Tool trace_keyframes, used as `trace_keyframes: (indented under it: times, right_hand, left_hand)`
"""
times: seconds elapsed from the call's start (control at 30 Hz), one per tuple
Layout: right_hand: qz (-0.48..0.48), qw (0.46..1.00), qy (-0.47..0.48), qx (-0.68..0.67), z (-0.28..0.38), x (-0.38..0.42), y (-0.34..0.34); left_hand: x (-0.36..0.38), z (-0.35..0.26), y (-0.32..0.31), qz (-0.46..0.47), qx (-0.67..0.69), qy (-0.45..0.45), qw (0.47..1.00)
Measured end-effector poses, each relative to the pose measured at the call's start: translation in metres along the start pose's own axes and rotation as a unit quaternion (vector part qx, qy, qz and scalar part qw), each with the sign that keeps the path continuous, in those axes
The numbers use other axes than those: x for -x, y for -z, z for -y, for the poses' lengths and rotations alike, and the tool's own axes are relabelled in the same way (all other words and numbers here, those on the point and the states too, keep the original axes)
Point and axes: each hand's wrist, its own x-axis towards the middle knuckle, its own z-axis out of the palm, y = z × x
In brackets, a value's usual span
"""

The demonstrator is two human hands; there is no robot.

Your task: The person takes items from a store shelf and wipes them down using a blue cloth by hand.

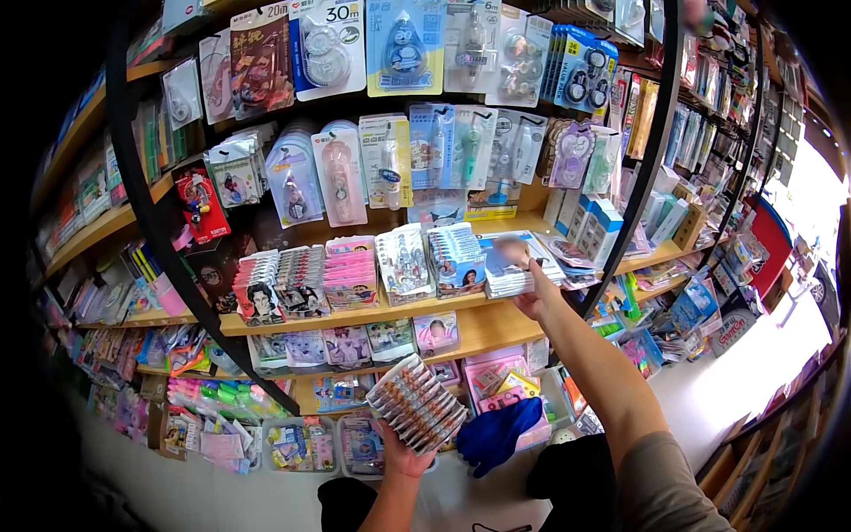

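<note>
- Right hand [529, 297] is up at the middle shelf, fingers pinched narrow on the front pack of a white stack of packs [514, 266]; the fingertips themselves are blurred, so the exact grip is hard to read.
- That white stack stands upright on the wooden shelf board [496, 326], just beside a row of blue-topped card packs [456, 259] on its left.
- Left hand [403, 452] is low and palm up, fingers wrapped under a fanned bundle of orange-brown packs [417, 403], held tilted in front of the lower shelf.
- Just beside that bundle, to its right, a blue cloth [498, 433] hangs loose in front of the bottom bins.
- Moving out along the same middle shelf: pink packs [350, 270], then dark packs with a drawn face [259, 297], all standing in tight rows.
- Above, correction-tape blister cards [341, 168] hang in rows; a card marked 30m [330, 44] sits at the very top.
- Black curved uprights [151, 213] frame the shelving bay on both sides.
- Bottom level holds clear tubs of small goods [301, 443] on a pale floor [222, 496].
- To the right, an aisle runs off, more shelves packed with stationery [700, 301], bright daylight at the far end.
</note>
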Motion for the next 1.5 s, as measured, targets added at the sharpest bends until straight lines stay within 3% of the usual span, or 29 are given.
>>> trace_keyframes:
  times: [0.1,0.27,0.5,0.83,0.97,1.1,1.17,1.2,1.33,1.5]
  right_hand:
    - [-0.044,0.999,0.029,0.006,0.004,0.011,-0.016]
    - [0.019,0.995,0.059,-0.073,-0.002,-0.074,-0.002]
    - [-0.01,0.991,0.113,-0.076,0.005,-0.011,-0.003]
    - [0.096,0.976,0.178,-0.083,-0.023,0.084,0.062]
    - [0.129,0.98,0.105,-0.106,-0.045,0.107,0.132]
    - [0.09,0.996,0.009,0.016,-0.075,0.123,0.171]
    - [0.042,0.999,-0.019,0.003,-0.097,0.106,0.176]
    - [0.074,0.996,-0.045,-0.028,-0.109,0.082,0.184]
    - [0.075,0.99,-0.036,-0.118,-0.131,0.017,0.148]
    - [0.07,0.98,-0.015,-0.187,-0.156,-0.072,0.108]
  left_hand:
    - [0.002,-0.002,0.006,-0.005,0.01,-0.004,1.0]
    - [0.003,-0.004,0.015,0.004,0.032,-0.004,0.999]
    - [0.006,-0.001,0.012,-0.006,0.017,-0.014,1.0]
    - [0.005,0.003,0.003,-0.02,-0.029,-0.011,0.999]
    - [0.006,0.001,0.007,-0.001,-0.025,-0.014,1.0]
    - [0.006,0.003,0.023,-0.032,-0.007,-0.037,0.999]
    - [0.007,0.003,0.02,-0.049,0.002,-0.026,0.998]
    - [0.007,0.002,0.018,-0.057,0.006,-0.022,0.998]
    - [0.01,0.0,0.006,-0.029,-0.009,0.004,1.0]
    - [0.009,-0.005,0.016,-0.074,-0.025,-0.021,0.997]
